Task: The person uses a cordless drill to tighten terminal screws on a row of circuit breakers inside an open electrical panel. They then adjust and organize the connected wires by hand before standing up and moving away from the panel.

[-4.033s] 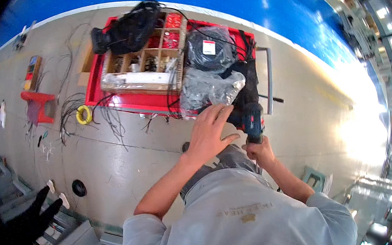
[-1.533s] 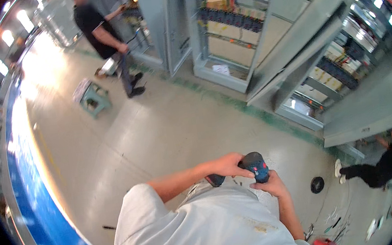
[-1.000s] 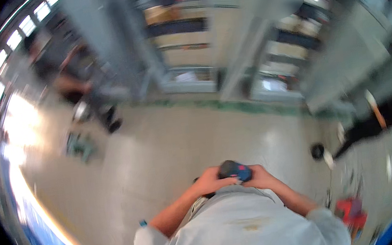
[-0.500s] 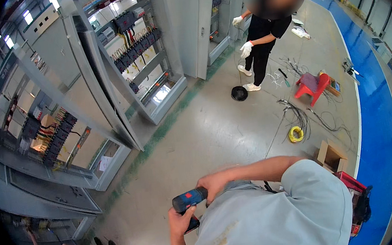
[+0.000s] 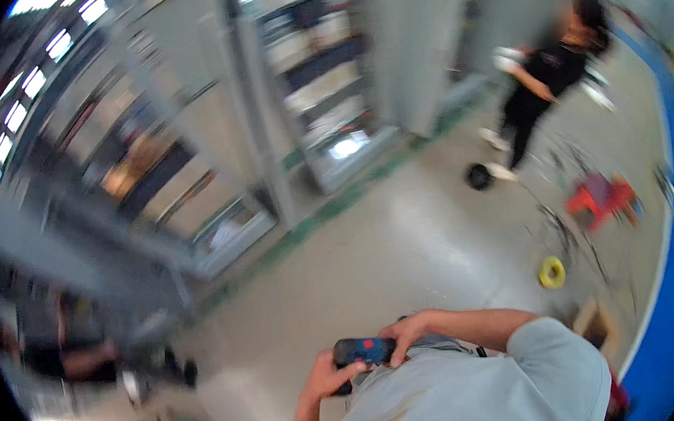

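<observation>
A dark blue and black cordless drill with a red mark lies sideways just in front of my grey shirt. My left hand is closed round its grip, the thumb lying along the drill's body. At the drill's right end my right hand is closed on it, with the fingers wrapped over that end. What lies inside the right hand's grasp is hidden. The drill's lower part is partly covered by my left hand.
Open grey electrical cabinets line the left and far side. A person in black stands beyond a black round object. Right of them are a red stool, a yellow coil and loose cables. Another person works at the lower left.
My view has swung to the left and blurred, so the cabinets and people sit further right. Both hands keep hold of the drill, which is now more level and closer to my shirt.
</observation>
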